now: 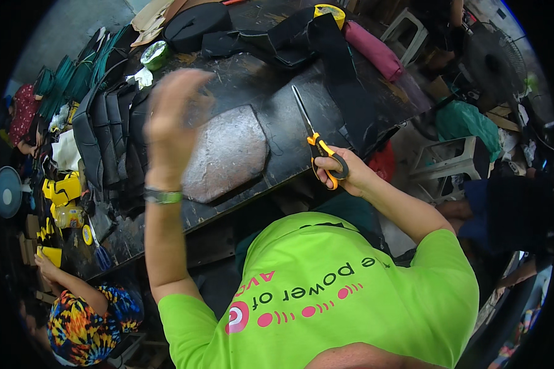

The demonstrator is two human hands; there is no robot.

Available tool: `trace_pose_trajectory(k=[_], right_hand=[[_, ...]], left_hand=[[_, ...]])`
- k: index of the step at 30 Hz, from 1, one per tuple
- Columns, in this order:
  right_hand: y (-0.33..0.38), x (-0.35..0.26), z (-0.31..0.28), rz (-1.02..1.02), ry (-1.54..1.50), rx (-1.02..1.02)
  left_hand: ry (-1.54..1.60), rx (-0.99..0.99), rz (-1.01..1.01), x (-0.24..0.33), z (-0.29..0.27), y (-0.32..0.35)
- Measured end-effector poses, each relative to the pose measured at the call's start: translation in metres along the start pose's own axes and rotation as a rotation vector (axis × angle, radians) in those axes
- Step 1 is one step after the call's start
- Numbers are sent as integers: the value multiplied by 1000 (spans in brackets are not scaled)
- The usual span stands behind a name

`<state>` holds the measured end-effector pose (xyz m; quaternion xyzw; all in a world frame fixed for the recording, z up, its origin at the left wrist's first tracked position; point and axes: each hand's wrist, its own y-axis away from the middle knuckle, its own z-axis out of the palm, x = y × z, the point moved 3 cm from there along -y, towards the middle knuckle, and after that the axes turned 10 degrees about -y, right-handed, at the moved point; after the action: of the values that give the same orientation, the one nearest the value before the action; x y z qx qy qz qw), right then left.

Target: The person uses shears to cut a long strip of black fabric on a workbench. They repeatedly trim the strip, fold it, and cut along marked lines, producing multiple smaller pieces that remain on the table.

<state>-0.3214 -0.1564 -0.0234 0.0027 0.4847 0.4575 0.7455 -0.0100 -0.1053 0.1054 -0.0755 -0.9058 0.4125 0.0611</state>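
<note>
One pair of orange-handled scissors (319,147) lies in the right hand (341,172), whose fingers are curled through the loops, blades shut and pointing up over the dark table (277,80) near its right edge. The left hand (172,117) is raised, blurred, fingers loosely open and gripping nothing, above one grey flat shaped piece (228,154) at the table's middle. One stack of black pieces (108,135) lines the left edge.

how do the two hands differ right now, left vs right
The right hand grips orange-handled scissors, fingers through the loops; the left hand holds nothing. The right hand rests low at the black table edge; the left is raised above the grey pad, blurred. The left wrist wears a watch; the right is bare. Both are ungloved.
</note>
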Motion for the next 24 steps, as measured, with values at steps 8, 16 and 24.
trace_pose_trajectory(k=[8,16,24], right_hand=[[-11,-7,-16,-95,-123,115],[-22,-27,-55,-171,-252,188],[-57,-64,-70,-211,-386,299]], left_hand=[[-147,-194,411,72,178,-50],[-411,-525,-24,15,220,-37],[-60,-643,112,9,87,-9]])
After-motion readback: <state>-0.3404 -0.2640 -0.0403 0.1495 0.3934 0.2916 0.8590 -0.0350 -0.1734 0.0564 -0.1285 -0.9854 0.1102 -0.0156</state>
